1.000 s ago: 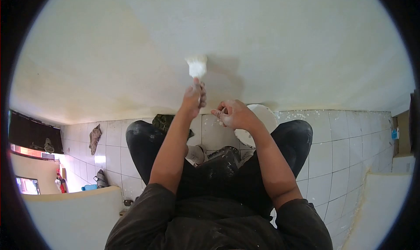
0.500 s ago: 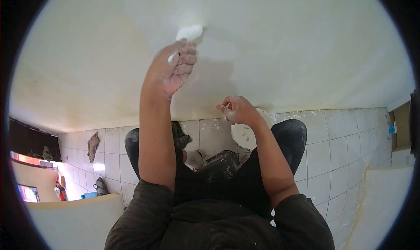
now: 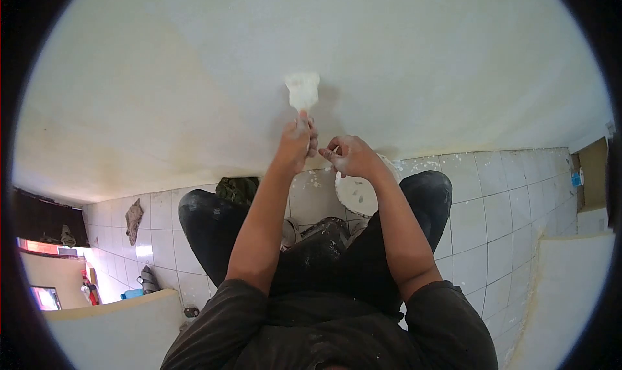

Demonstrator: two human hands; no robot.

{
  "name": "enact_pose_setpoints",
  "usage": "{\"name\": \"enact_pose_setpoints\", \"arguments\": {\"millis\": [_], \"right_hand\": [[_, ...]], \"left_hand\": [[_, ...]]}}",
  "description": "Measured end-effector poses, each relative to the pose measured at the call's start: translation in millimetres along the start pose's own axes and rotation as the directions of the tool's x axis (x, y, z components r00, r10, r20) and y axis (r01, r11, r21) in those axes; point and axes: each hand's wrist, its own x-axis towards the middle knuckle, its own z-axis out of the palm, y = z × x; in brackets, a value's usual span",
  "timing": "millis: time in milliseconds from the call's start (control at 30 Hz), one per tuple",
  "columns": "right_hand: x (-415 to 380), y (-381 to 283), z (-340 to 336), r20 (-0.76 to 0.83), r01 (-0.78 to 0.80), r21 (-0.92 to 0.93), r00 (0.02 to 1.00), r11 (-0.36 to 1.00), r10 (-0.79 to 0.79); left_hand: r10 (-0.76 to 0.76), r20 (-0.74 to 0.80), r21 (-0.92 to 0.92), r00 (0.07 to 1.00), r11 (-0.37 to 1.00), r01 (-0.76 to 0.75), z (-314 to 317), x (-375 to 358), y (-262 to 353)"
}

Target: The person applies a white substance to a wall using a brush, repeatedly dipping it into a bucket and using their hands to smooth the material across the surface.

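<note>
Two hands work at the far wall [image 3: 194,78]. Left hand [image 3: 297,143], fingers closed around the brush [image 3: 303,90] handle, has dropped from its higher, leftward reach; bristles now touch the wall at centre, indicating a downward stroke. Right hand [image 3: 350,156], fingers curled on the bucket [image 3: 356,192] rim, is unchanged.

The left hand [image 3: 296,143] grips a white-loaded brush [image 3: 302,91] with its head against the pale wall [image 3: 194,78]. The right hand [image 3: 350,156] is closed just beside it, over a white bucket [image 3: 356,194] on the tiled floor [image 3: 492,208] between the knees.
</note>
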Motion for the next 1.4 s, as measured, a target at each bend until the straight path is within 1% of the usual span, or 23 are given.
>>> {"name": "enact_pose_setpoints", "arguments": {"millis": [67, 167, 267, 333, 433, 467, 533, 567, 633, 733, 833, 867, 967, 1067, 1167, 1233, 1267, 1333, 1400], "right_hand": [[1, 3, -2, -0.002, 0.000, -0.008, 1.000, 1.000, 0.000], [-8, -15, -14, 0.012, -0.159, 0.042, 0.987, 0.986, 0.159], [-15, -20, -21, 0.014, -0.187, 0.191, 0.982, 0.964, 0.188], [-15, -11, -24, -0.035, -0.165, 0.135, 0.985, 0.977, 0.171], [-11, 6, -26, -0.123, -0.129, 0.038, 0.983, 0.991, 0.133], [-10, 10, -27, -0.154, -0.121, 0.007, 0.981, 0.993, 0.120], [-8, 18, -32, -0.115, -0.100, 0.006, 0.988, 0.995, 0.100], [-9, 21, -33, -0.092, -0.093, 0.005, 0.991, 0.996, 0.093], [-17, 18, -37, -0.146, -0.140, 0.023, 0.979, 0.990, 0.141], [-24, 20, -49, -0.225, -0.159, -0.011, 0.962, 0.987, 0.152], [-28, 34, -56, -0.274, -0.178, -0.029, 0.948, 0.984, 0.163], [-30, 38, -56, -0.285, -0.192, -0.026, 0.942, 0.981, 0.177], [-40, 42, -60, -0.283, -0.257, -0.063, 0.931, 0.964, 0.230], [-47, 64, -57, -0.275, -0.234, -0.089, 0.940, 0.968, 0.202], [-55, 70, -57, -0.286, -0.326, -0.016, 0.907, 0.945, 0.308], [-62, 66, -59, -0.307, -0.333, -0.061, 0.904, 0.941, 0.299], [-65, 65, -60, -0.318, -0.335, -0.084, 0.901, 0.938, 0.294], [-66, 73, -56, -0.313, -0.327, -0.044, 0.902, 0.944, 0.298], [-68, 77, -57, -0.299, -0.317, -0.012, 0.906, 0.949, 0.299]], "left_hand": [[-0.196, 0.003, -0.045, 0.981, 0.980, 0.196, -8, 5, -22], [-0.314, -0.002, -0.051, 0.950, 0.948, 0.313, 3, 5, -5], [-0.287, -0.001, -0.350, 0.958, 0.898, 0.269, 26, -3, 67], [-0.194, 0.170, -0.317, 0.966, 0.918, 0.240, 24, -2, 108], [-0.068, 0.231, -0.253, 0.971, 0.959, 0.128, 37, -30, 146], [0.021, 0.229, -0.203, 0.973, 0.979, 0.027, 42, -42, 154], [0.189, 0.245, -0.100, 0.951, 0.981, -0.169, 52, -65, 162], [0.238, 0.240, -0.093, 0.941, 0.971, -0.222, 55, -68, 164], [0.343, 0.229, -0.084, 0.911, 0.939, -0.332, 58, -70, 166], [0.312, 0.161, -0.035, 0.936, 0.950, -0.311, 61, -42, 126], [0.209, 0.086, 0.019, 0.974, 0.977, -0.211, 55, -7, 75], [0.211, 0.080, 0.039, 0.974, 0.976, -0.215, 51, 3, 58], [0.206, 0.049, 0.081, 0.977, 0.974, -0.210, 43, 23, 9], [0.185, 0.003, 0.107, 0.983, 0.977, -0.184, 37, 36, -33], [0.150, -0.006, 0.155, 0.989, 0.977, -0.147, 22, 50, -76], [0.118, -0.003, 0.190, 0.993, 0.975, -0.115, 12, 53, -104], [0.087, -0.026, 0.210, 0.996, 0.974, -0.079, 8, 53, -116], [0.027, -0.073, 0.247, 0.997, 0.969, -0.008, 1, 54, -141], [-0.099, -0.065, 0.220, 0.993, 0.969, 0.111, -21, 68, -179]]}}
